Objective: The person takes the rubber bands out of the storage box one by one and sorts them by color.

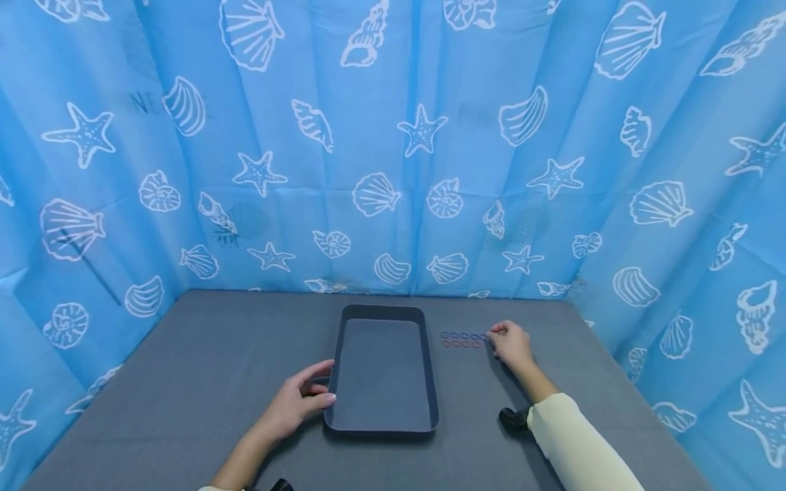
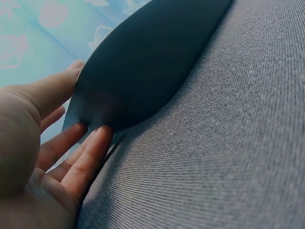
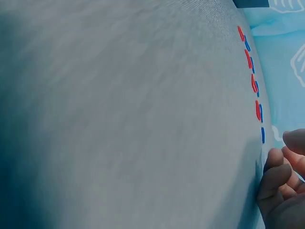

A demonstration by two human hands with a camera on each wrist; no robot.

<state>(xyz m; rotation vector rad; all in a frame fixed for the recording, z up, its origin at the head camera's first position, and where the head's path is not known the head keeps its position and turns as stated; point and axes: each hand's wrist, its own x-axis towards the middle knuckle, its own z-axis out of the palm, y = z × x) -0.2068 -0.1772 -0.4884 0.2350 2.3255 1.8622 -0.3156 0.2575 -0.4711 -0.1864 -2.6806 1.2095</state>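
Note:
A dark grey tray (image 1: 382, 431) lies in the middle of the table. My left hand (image 1: 301, 402) holds its left side, thumb on the rim and fingers against the outer wall, as the left wrist view shows. To the tray's right are two rows of thin rings: blue rings (image 1: 464, 336) at the back, red rings (image 1: 456, 344) in front. My right hand (image 1: 511, 344) is at the right end of the blue row, its fingers loosely curled close to the last blue ring (image 3: 263, 135). Nothing shows between those fingers.
The grey cloth-covered table (image 1: 233, 348) extends around the tray. A blue curtain (image 1: 393, 157) with white shells and starfish hangs along the back and both sides. On the right wrist sits a black device (image 1: 513, 419).

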